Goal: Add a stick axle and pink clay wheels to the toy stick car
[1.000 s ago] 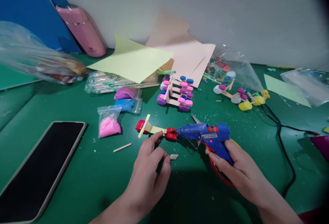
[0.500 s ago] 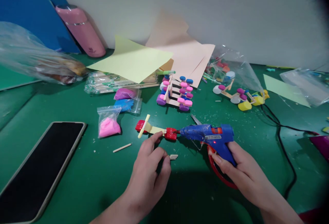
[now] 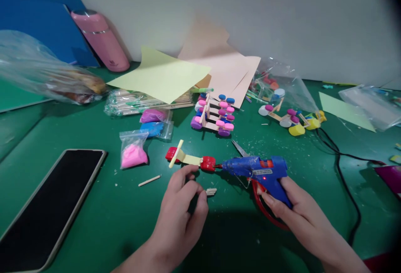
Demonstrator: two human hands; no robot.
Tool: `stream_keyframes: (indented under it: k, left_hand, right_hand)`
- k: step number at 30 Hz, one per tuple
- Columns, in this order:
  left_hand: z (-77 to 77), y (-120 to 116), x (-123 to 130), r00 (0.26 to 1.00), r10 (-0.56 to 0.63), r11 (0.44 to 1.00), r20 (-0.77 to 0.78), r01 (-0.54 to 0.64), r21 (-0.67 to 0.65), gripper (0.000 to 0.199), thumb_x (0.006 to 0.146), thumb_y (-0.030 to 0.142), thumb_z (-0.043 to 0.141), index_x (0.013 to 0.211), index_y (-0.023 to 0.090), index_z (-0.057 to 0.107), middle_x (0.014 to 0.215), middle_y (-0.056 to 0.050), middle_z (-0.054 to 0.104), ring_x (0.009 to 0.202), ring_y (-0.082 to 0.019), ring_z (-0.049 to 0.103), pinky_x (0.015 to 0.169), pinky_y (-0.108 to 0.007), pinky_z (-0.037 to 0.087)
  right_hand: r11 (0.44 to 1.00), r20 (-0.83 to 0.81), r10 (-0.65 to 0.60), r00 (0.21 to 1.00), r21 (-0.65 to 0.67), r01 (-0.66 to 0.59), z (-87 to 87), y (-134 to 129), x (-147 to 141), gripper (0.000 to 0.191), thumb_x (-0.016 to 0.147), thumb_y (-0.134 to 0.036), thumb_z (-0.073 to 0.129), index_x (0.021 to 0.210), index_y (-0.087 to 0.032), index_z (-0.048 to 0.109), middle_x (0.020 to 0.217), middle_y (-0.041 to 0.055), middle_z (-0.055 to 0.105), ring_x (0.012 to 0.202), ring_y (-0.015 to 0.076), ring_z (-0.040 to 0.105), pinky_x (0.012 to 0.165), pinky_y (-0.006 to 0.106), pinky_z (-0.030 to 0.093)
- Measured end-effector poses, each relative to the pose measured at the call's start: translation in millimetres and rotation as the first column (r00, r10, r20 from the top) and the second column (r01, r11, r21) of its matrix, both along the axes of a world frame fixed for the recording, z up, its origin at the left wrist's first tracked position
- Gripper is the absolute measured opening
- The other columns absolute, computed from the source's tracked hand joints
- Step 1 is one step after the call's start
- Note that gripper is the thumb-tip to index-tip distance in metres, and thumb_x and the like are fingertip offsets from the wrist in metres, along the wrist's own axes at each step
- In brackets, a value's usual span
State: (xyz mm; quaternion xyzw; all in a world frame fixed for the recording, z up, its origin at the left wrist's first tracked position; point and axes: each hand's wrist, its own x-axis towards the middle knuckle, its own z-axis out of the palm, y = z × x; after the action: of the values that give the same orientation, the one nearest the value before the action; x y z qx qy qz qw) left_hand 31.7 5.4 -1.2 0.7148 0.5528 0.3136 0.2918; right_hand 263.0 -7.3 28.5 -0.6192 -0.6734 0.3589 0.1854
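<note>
A pale wall (image 3: 282, 22) stands behind a green tabletop (image 3: 106, 231). The little red and yellow toy (image 3: 191, 160) lies near the middle, in front of the left hand (image 3: 181, 208). That hand is bent, with one fingertip by the yellow strip; I cannot tell if it is pinching anything. The right hand (image 3: 293, 206) is wrapped around the blue glue gun (image 3: 246, 166). The gun has slid back a bit, so its thin tip now shows by the toy's red end. That looks like easing off the spot, maybe after adding glue. I cannot tell if the tip still touches. The gun and right hand hide part of the scissors (image 3: 239, 148). The phone (image 3: 54, 202) is cut off at the edge.
</note>
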Motion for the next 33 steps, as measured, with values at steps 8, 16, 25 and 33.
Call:
stream_keyframes:
  k: [8,16,25,33]
  left_hand:
    - [12.7,-3,-5,0.949,-0.066,0.993,0.309,0.091,-0.069,0.013,0.078,0.012,0.044,0.07,0.02,0.05,0.084,-0.004,0.052,0.074,-0.014,0.054,0.063,-0.023,0.044]
    - [19.8,5,2,0.815,-0.019,0.867,0.579,0.302,-0.397,0.02,0.081,0.022,0.044,0.063,0.018,0.05,0.068,0.0,0.049,0.061,-0.012,0.045,0.055,-0.024,0.035]
    - [22.6,4,8,0.763,0.143,0.817,0.63,0.269,-0.511,0.022,0.079,0.031,0.051,0.063,0.016,0.052,0.062,0.002,0.047,0.059,-0.01,0.042,0.055,-0.023,0.032]
    - [18.9,-11,27,0.609,0.293,0.806,0.737,0.257,-0.533,0.011,0.074,0.025,0.059,0.075,0.017,0.068,0.08,-0.003,0.057,0.076,-0.015,0.053,0.066,-0.024,0.042]
  right_hand:
    - [0.971,-0.19,-0.235,0.953,-0.075,0.225,2.9,-4,-3,0.02,0.08,-0.036,0.051,0.092,-0.019,0.052,0.059,-0.002,0.051,0.05,0.0123,0.047,0.044,0.022,0.04]
    - [0.887,-0.408,-0.454,0.792,-0.285,0.362,2.8,-6,-48,0.027,0.067,-0.036,0.065,0.082,-0.019,0.052,0.058,-0.0038,0.054,0.045,0.0082,0.046,0.042,0.018,0.04]
    - [0.916,-0.557,-0.402,0.727,-0.238,0.324,-4.4,-9,-73,0.022,0.069,-0.027,0.065,0.083,-0.019,0.048,0.065,-0.003,0.057,0.052,0.0091,0.053,0.048,0.019,0.047]
    - [0.887,-0.617,-0.441,0.652,-0.19,0.42,-6.1,-9,-81,0.02,0.07,-0.029,0.065,0.081,-0.019,0.05,0.068,-0.0001,0.063,0.058,0.014,0.061,0.054,0.024,0.052]
